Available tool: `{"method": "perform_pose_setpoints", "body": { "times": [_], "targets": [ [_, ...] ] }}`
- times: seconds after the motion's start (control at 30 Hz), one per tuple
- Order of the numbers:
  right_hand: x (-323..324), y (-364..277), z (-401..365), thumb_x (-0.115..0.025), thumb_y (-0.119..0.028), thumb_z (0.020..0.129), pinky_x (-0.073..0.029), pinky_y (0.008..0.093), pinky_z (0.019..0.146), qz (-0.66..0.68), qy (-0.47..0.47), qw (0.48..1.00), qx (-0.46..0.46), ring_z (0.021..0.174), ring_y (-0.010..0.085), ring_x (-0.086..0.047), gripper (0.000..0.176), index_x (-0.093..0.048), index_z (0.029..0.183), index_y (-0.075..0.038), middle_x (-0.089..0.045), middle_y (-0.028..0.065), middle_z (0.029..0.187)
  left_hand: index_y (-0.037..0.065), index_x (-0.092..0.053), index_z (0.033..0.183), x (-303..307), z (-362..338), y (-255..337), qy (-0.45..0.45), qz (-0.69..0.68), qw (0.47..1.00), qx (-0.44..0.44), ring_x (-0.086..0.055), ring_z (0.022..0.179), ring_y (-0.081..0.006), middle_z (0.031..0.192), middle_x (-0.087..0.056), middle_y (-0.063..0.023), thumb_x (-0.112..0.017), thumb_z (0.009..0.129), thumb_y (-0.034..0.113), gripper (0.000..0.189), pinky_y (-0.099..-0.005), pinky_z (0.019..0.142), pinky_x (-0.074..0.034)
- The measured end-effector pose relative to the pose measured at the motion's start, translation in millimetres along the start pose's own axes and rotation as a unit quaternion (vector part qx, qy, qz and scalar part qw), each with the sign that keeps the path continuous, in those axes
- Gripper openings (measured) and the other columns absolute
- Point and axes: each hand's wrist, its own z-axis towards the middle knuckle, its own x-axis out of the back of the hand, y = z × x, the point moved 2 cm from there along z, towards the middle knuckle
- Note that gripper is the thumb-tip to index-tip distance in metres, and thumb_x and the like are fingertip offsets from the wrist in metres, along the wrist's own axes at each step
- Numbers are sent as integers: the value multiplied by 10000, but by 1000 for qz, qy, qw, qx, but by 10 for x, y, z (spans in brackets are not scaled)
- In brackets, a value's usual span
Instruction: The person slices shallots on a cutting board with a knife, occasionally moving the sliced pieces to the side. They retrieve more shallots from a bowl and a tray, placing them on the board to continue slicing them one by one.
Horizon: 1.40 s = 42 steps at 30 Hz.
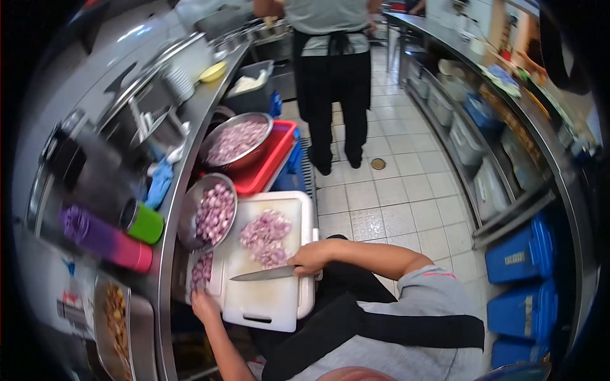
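Observation:
My right hand (312,256) is closed around the handle of a kitchen knife (262,275), whose blade lies low over the white cutting board (260,305) and points left. Just beyond the blade, a heap of chopped shallots (267,238) rests on the board. My left hand (205,307) is at the near end of a small pile of peeled shallots (202,269), left of the board; its fingertips are hard to make out. Behind that pile, a tilted steel bowl (188,219) holds whole peeled shallots (215,214).
A larger steel bowl of shallots (238,141) sits in a red tray (279,155). Along the left runs a steel counter (168,273) with a purple-pink bottle (108,241) and green cup (143,221). Another person (333,76) stands ahead. Blue bins (521,254) line the right.

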Motion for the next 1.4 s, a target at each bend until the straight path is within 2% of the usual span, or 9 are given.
{"method": "perform_pose_setpoints", "body": {
  "times": [0.2,0.33,0.4,0.5,0.57,0.77,0.87,1.07,1.4],
  "targets": [
    [152,212,89,-529,-347,936,-482,511,860,-43,29,998,-27,939,433,-641,367,-588,1122,-35,-675,245,982,-2,-659,1018,168,-22,191,43,-65,997,10,-622,934,-389,1020,-644,-200,-605,857,68,183,-462,809,-502],
    [106,259,150,-523,-345,941,-487,514,852,-18,21,998,-62,935,425,-647,355,-591,1116,-44,-682,236,960,18,-677,1059,243,-259,796,-10,-364,931,-14,-616,831,-199,979,-676,-108,-615,875,83,205,-332,737,-486],
    [49,226,162,-523,-348,942,-491,517,842,-9,26,997,-69,927,423,-651,351,-594,1111,-49,-683,236,947,20,-691,1012,276,-446,1199,-52,-411,910,-19,-616,821,-209,945,-679,-100,-629,873,72,161,-333,732,-485],
    [-32,112,117,-527,-357,943,-506,517,813,-52,72,993,-73,893,424,-661,368,-588,1098,-28,-686,235,904,10,-688,1015,137,-597,1431,-37,-416,904,-89,-614,791,-187,915,-669,-89,-665,868,92,170,-306,689,-486],
    [-139,67,100,-540,-354,940,-524,525,741,-95,97,989,-55,820,428,-674,386,-573,1068,9,-683,242,838,8,-682,984,135,-635,1481,50,-303,938,-159,-631,795,-253,903,-649,-126,-674,857,75,143,-338,691,-507],
    [-245,-297,-139,-521,-274,922,-541,519,674,-110,97,988,-42,769,405,-690,330,-587,1022,33,-690,230,812,-14,-672,971,276,-689,1560,29,-377,922,-80,-637,826,-310,934,-645,-155,-654,853,11,122,-371,734,-525],
    [-287,-294,-112,-498,-239,911,-540,516,662,-109,97,988,-49,760,399,-692,311,-583,1028,35,-692,229,809,-26,-683,958,206,-696,1498,55,-327,933,-137,-650,838,-296,960,-650,-157,-652,854,-9,110,-352,738,-529],
    [-263,-300,-77,-486,-207,895,-540,518,645,-117,98,988,-36,744,404,-692,295,-589,1011,43,-692,231,803,-34,-698,928,183,-678,1484,13,-395,914,-90,-666,821,-275,942,-669,-159,-672,847,-17,87,-343,740,-532],
    [-211,-471,-295,-496,-171,893,-538,525,640,-133,69,988,-37,735,407,-690,262,-583,975,61,-683,233,773,-36,-688,924,204,-686,1545,44,-398,912,-88,-666,804,-280,904,-676,-156,-669,836,-34,90,-344,743,-532]
  ]
}}
